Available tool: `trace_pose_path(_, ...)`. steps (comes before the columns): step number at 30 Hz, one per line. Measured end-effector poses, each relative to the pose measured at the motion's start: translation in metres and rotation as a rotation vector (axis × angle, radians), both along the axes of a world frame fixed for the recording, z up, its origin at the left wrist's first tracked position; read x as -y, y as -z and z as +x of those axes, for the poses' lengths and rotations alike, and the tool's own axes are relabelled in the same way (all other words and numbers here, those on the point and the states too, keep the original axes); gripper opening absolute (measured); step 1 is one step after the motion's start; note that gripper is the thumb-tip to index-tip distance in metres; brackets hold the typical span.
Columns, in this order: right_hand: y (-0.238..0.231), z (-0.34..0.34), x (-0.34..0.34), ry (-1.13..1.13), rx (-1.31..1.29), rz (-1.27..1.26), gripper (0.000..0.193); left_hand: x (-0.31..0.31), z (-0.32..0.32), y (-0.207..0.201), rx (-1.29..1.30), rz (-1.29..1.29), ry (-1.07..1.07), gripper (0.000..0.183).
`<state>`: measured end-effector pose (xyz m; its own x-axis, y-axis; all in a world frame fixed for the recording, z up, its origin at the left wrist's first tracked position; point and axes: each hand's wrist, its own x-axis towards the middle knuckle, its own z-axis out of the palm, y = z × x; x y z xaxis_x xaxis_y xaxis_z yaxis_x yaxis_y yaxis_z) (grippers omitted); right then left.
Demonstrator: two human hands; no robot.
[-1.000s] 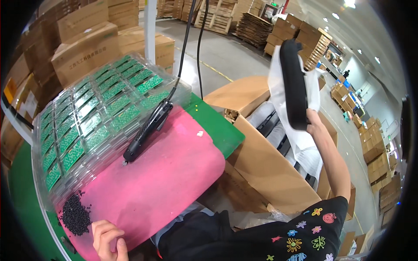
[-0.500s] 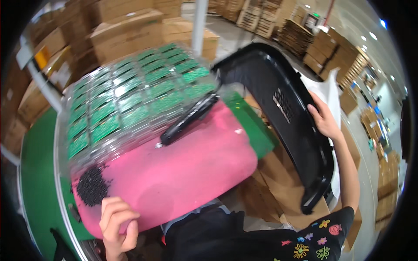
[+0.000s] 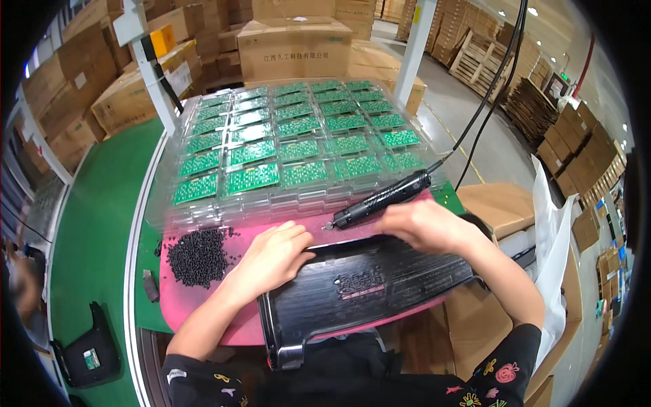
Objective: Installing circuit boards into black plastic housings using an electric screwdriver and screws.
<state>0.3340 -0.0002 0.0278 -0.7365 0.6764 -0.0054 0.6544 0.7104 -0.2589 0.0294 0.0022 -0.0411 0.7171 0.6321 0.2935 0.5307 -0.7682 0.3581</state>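
Both hands, left hand and right hand, seemingly rest flat, fingers spread, on black panel beneath them

I see brown cardboard cartons stacked just beyond the tabletop's far edge, the nearest one wide with dark print on its front. More cartons pile up off the far left corner, one bearing a white label, with a yellow tag on the post there. An open carton sits off the right edge, a white plastic bag beside it.
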Motion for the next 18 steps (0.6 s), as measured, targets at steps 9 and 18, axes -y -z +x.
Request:
trace_pose_path(9, 0.012, 0.059, -0.144, 0.696, 0.25, 0.519, 0.041, -0.01, -0.005, -0.006, -0.027, -0.145, -0.232, 0.023)
trace_pose_path(18, 0.161, 0.058, -0.307, 0.971, 0.367, 0.316, 0.03, -0.016, -0.016, 0.016, -0.1, 0.002, -0.074, 0.016)
